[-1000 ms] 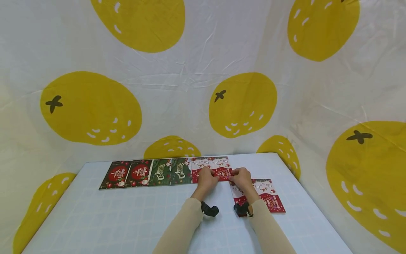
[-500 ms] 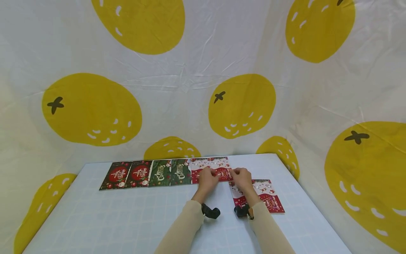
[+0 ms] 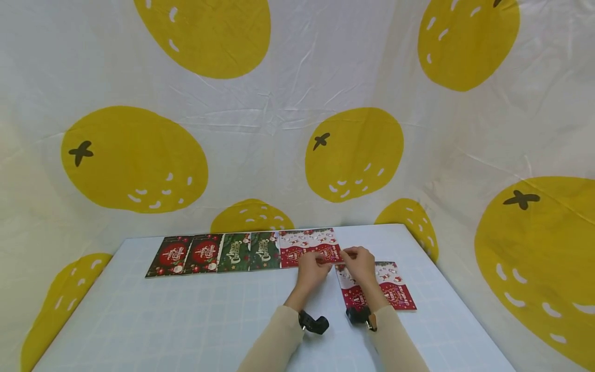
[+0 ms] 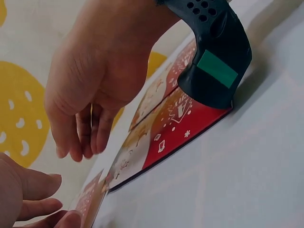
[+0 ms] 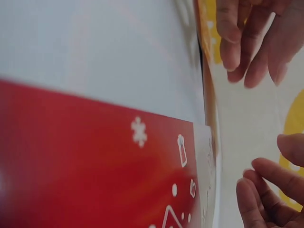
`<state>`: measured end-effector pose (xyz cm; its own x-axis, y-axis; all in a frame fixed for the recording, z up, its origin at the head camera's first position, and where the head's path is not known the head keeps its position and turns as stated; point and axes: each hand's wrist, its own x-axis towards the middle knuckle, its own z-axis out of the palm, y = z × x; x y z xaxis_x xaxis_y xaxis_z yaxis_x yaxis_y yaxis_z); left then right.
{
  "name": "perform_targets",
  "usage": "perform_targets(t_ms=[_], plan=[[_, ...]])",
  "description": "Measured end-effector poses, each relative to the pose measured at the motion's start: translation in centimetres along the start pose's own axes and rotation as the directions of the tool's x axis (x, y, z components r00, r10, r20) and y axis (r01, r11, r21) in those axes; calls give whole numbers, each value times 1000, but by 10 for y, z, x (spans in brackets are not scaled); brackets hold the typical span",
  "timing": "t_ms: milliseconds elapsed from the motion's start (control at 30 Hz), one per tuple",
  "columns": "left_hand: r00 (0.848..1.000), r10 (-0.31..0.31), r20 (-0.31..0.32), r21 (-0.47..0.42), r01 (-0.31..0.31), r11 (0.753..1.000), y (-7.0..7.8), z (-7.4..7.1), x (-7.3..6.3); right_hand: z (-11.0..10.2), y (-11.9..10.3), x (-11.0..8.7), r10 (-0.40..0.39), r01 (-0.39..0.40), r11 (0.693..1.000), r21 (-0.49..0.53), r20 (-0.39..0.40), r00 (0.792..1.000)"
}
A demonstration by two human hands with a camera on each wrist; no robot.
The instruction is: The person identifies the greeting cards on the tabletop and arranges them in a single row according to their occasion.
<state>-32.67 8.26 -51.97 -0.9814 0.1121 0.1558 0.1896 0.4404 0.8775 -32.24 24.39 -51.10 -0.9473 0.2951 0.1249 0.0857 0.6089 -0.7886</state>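
Note:
In the head view, a row of Christmas cards lies along the table's far side: two dark red cards, two green cards, then two red-and-white cards at its right end. My left hand is at the near edge of those red-and-white cards, its fingers relaxed and holding nothing. Beside it, my right hand has its fingertips by their right corner. In the left wrist view, the right hand's fingers hang loosely with nothing between them. Two more red-and-white cards lie under the right hand and wrist.
A white table with a faint grid carries the cards. White cloth printed with yellow fruit hangs behind and at the sides. Black wrist cameras stick out inward from both wrists.
My left hand has drawn back toward me and slightly right, off the red-and-white cards. My right hand has shifted slightly right. The cards lie nearly as before.

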Motion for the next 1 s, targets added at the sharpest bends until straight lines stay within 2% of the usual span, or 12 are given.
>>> perform_targets(t_ms=[233,400,667,1000], plan=[[999,-37,38,-42,39,998,5,6,-10,-6,6,-4,11,-11,1000,25,-14,1000],[997,-60,53,-79,64,995,8,11,-15,-11,8,-7,51,-51,998,32,4,999],[995,-57,86,-121,67,990,9,17,-20,-21,8,-12,55,-55,998,19,11,998],[995,-74,73,-140,83,987,12,24,-27,-37,14,-11,72,-73,997,29,18,997]])
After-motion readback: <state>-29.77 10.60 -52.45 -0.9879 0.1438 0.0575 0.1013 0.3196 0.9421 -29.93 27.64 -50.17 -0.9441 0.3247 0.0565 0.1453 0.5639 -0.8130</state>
